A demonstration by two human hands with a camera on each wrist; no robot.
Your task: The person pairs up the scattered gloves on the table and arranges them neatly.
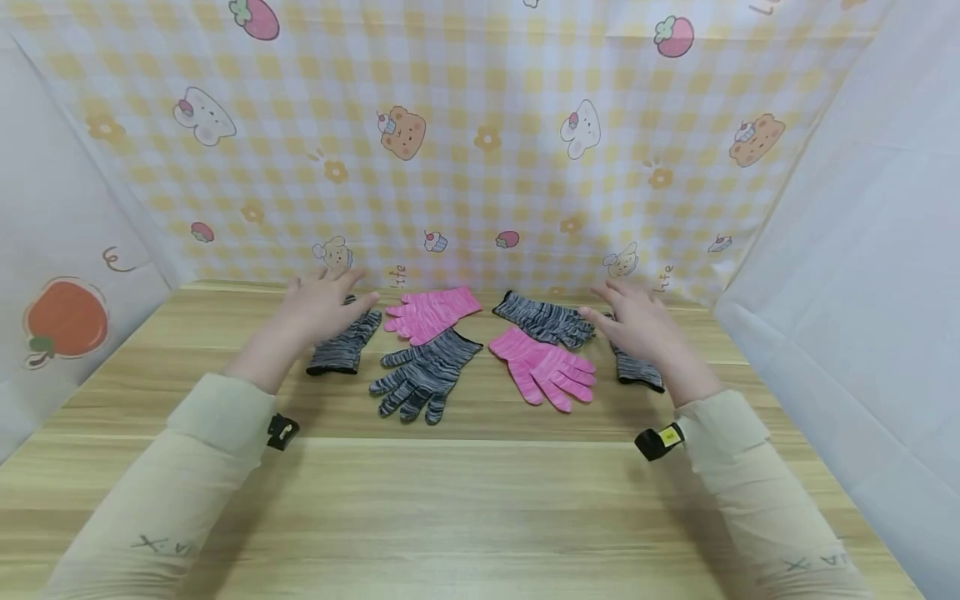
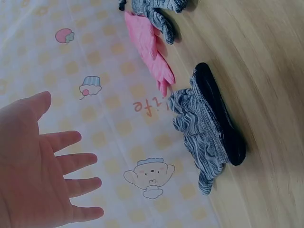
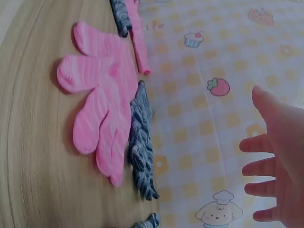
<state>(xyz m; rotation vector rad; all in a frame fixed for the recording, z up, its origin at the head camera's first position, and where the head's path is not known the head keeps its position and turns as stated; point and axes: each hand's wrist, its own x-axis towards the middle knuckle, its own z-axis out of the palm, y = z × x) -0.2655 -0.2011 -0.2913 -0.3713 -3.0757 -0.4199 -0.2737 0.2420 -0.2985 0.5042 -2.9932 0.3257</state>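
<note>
Several knitted gloves lie on the wooden table. My left hand (image 1: 318,307) hovers with fingers spread over a dark grey glove (image 1: 341,350) at the far left, whose black cuff shows in the left wrist view. Over at the far right, my right hand (image 1: 641,321) is held out above another grey glove (image 1: 636,367), partly hiding it. Between the hands lie a pink glove (image 1: 435,312) touching a grey glove (image 1: 425,375), and a crumpled grey glove (image 1: 543,319) beside a pink glove (image 3: 104,99) with spread fingers. Neither hand holds anything.
A yellow checked cloth (image 1: 480,192) with cartoon prints hangs along the table's back edge. White sheets (image 1: 847,250) stand at both sides. The wooden tabletop (image 1: 465,508) stretches in front of the gloves. Each wrist wears a small black camera (image 1: 658,442).
</note>
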